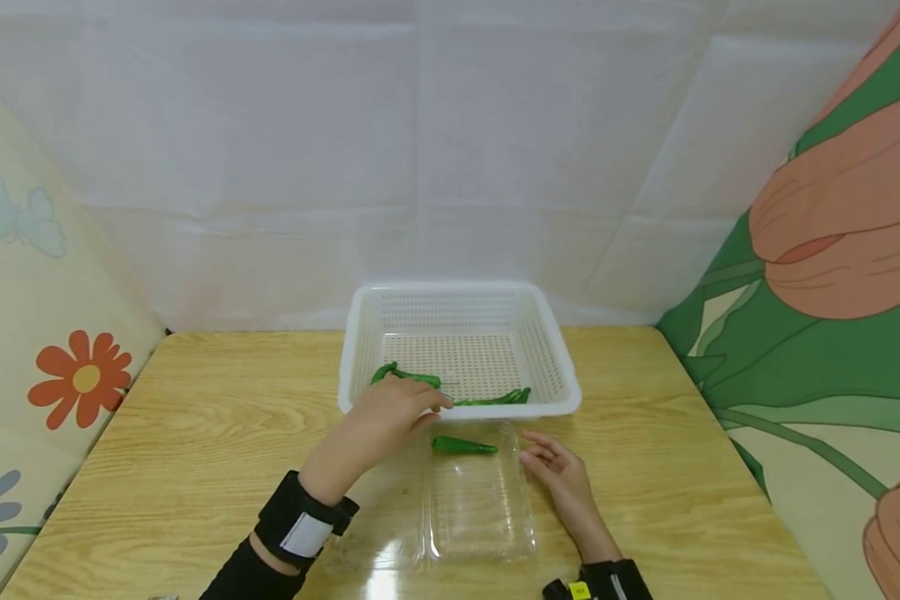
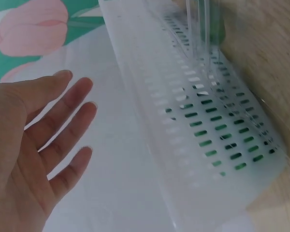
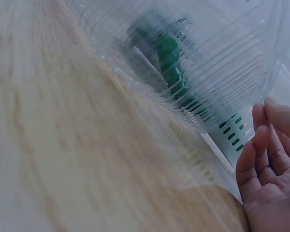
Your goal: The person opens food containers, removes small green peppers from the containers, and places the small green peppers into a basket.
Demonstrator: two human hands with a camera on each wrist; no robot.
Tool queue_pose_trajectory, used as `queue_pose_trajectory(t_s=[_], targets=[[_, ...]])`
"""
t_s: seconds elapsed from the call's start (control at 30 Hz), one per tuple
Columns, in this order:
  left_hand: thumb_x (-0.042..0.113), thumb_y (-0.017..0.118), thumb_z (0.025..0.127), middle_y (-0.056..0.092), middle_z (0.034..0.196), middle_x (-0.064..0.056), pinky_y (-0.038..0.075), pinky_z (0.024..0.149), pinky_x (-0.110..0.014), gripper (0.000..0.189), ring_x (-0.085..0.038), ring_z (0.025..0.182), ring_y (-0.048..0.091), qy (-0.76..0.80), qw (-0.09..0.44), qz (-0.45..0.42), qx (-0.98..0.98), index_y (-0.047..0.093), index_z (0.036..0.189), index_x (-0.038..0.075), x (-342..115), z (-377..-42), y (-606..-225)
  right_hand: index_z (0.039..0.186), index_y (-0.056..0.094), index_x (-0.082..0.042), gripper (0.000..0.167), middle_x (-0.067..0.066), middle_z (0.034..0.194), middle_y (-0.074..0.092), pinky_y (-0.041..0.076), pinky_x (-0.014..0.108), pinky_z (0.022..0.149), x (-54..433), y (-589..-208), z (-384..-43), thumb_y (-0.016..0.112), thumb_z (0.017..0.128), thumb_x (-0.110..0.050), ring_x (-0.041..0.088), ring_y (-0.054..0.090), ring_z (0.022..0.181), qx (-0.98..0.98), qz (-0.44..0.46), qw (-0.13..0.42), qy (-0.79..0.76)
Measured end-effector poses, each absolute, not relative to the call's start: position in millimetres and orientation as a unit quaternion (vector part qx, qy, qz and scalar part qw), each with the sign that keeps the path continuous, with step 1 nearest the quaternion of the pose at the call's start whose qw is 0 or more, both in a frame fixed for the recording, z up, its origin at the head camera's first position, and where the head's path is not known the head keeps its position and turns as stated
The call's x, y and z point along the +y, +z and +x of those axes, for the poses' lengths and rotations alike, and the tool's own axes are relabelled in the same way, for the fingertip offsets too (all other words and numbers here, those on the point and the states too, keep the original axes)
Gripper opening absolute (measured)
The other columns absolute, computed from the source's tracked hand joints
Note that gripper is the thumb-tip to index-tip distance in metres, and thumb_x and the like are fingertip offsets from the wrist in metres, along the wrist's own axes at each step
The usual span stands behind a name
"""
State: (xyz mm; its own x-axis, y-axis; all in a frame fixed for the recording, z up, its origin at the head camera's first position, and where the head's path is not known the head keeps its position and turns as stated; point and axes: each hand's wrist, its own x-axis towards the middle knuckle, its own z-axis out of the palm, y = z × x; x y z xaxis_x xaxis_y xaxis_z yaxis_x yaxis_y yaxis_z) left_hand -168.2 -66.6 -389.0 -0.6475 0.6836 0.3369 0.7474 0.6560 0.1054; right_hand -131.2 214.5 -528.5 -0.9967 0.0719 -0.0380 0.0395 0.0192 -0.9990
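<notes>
My left hand (image 1: 390, 412) reaches over the near-left rim of a white plastic basket (image 1: 525, 412). In the left wrist view its fingers (image 2: 70, 125) are spread and loosely bent, holding nothing. Green chili peppers (image 1: 420, 378) lie inside the basket near that hand, with more green pepper (image 1: 498, 399) along its front wall. Before the basket sits a clear plastic box (image 1: 472, 517), with one green pepper (image 1: 463, 446) at its far end. My right hand (image 1: 566, 479) is at the box's far right corner; in the right wrist view thumb and forefinger (image 3: 261, 116) appear to pinch its rim.
The wooden table (image 1: 232, 417) carries the basket at its back edge, against a white cloth (image 1: 270, 167). Flower-patterned panels (image 1: 832, 333) stand on both sides. A faint clear flap (image 1: 382, 517) spreads left of the box.
</notes>
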Motion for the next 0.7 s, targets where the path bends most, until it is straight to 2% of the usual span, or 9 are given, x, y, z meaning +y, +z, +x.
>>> queue_pose_trajectory(t_s=[0.27,0.53,0.7], targets=[[0.016,0.075,0.089,0.07,0.101,0.005,0.053,0.083,-0.03,0.017,-0.014,0.094,0.066,-0.092,0.156,-0.432,-0.883,0.074,0.106,0.019,-51,-158,-389,0.126,0.057,0.012,0.038,-0.002,0.088,0.067,0.05,0.017,0.072,215,-529,-131,0.068,0.092,-0.002,0.005,0.063,0.08,-0.714,-0.038,0.01,0.699],[0.018,0.077,0.087,0.067,0.092,0.004,0.053,0.077,-0.024,0.012,-0.012,0.083,0.063,-0.067,0.16,-0.464,-0.869,0.072,0.097,0.015,-37,-153,-403,0.125,0.058,0.012,0.037,-0.002,0.087,0.067,0.051,0.017,0.071,214,-529,-131,0.068,0.091,0.001,0.005,0.063,0.079,-0.709,-0.035,0.016,0.705],[0.02,0.074,0.09,0.067,0.094,0.005,0.053,0.076,-0.022,0.013,-0.011,0.084,0.064,-0.041,0.148,-0.474,-0.867,0.073,0.103,0.017,-27,-149,-411,0.124,0.058,0.012,0.036,-0.001,0.087,0.066,0.051,0.017,0.071,214,-527,-129,0.068,0.091,0.001,0.005,0.063,0.08,-0.706,-0.029,0.019,0.707]])
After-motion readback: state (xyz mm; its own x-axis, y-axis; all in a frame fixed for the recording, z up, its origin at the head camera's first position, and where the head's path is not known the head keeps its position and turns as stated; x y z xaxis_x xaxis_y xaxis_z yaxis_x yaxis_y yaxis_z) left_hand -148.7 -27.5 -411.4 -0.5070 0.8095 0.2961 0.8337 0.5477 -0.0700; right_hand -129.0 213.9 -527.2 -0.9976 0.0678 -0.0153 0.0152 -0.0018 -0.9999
